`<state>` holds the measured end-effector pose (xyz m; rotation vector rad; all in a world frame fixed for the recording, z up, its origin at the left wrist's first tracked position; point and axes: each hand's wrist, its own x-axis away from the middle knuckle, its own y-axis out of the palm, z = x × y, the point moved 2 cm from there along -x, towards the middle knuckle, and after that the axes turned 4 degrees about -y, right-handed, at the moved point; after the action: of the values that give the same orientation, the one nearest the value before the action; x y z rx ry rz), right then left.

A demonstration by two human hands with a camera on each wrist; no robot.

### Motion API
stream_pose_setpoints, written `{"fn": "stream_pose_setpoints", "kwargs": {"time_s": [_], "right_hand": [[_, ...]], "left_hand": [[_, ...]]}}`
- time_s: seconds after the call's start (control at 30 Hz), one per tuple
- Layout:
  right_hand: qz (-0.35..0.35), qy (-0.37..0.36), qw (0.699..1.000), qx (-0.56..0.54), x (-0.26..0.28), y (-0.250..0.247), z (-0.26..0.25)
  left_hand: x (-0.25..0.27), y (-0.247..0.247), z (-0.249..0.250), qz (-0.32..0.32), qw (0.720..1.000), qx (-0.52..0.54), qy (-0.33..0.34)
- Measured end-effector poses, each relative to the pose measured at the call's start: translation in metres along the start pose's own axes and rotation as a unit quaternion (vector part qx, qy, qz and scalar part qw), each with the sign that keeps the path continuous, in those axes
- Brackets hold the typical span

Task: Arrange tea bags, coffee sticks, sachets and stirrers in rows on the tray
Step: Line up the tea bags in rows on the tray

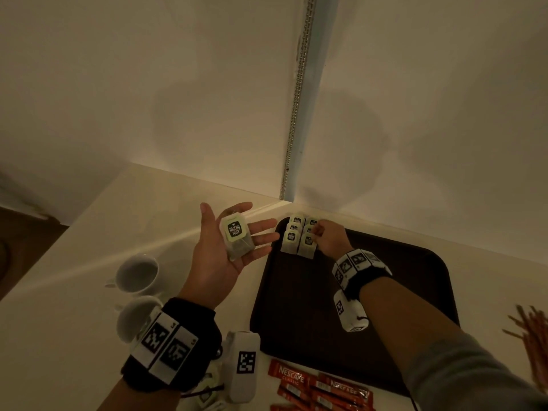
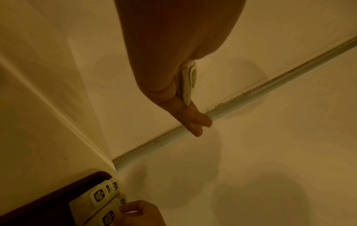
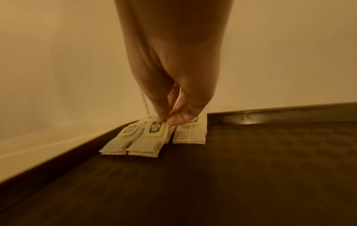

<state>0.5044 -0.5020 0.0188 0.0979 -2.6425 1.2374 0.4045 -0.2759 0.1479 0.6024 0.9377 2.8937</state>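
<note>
Tea bags [image 1: 299, 236], pale with dark labels, laid overlapping in two short rows in the far left corner of a dark tray [image 1: 385, 292]. Right hand [image 1: 327, 236] down on the right-hand row, thumb and fingertips [image 3: 163, 117] pinching the tag of one bag as if settling it in line. Left hand [image 1: 221, 247] held palm up just left of the tray, fingers straight, a spare bag [image 1: 236, 237] resting flat on the palm, gripped by nothing.

Step in hand, judging by this: building the tea-bag rows. Next move likely calls for letting go of the tag, taking the spare bag from the palm and laying it at the near end of a row with the same overlap.

Coffee sticks [image 1: 320, 387] waiting on the counter by the tray's near edge; stirrers [image 1: 530, 336] to the far right; two white cups [image 1: 136, 274] to the left. Sachets not made out.
</note>
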Motion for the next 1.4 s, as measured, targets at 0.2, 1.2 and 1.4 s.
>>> {"fn": "stream_pose_setpoints", "kwargs": {"time_s": [0.2,1.2,1.4], "right_hand": [[0.077,-0.144,0.978,-0.133,0.026,-0.032,-0.069],[0.089,-0.458,0.884,0.034,0.149,-0.156,-0.222],[0.104,-0.432,0.894,0.066,0.149,-0.152,-0.218]], "left_hand": [[-0.009,0.002,-0.007,-0.001,0.996,-0.065,-0.067],[0.023,0.055,0.01,-0.134,0.968,-0.092,0.193],[0.023,0.058,0.007,-0.137,0.97,-0.064,0.19]]}}
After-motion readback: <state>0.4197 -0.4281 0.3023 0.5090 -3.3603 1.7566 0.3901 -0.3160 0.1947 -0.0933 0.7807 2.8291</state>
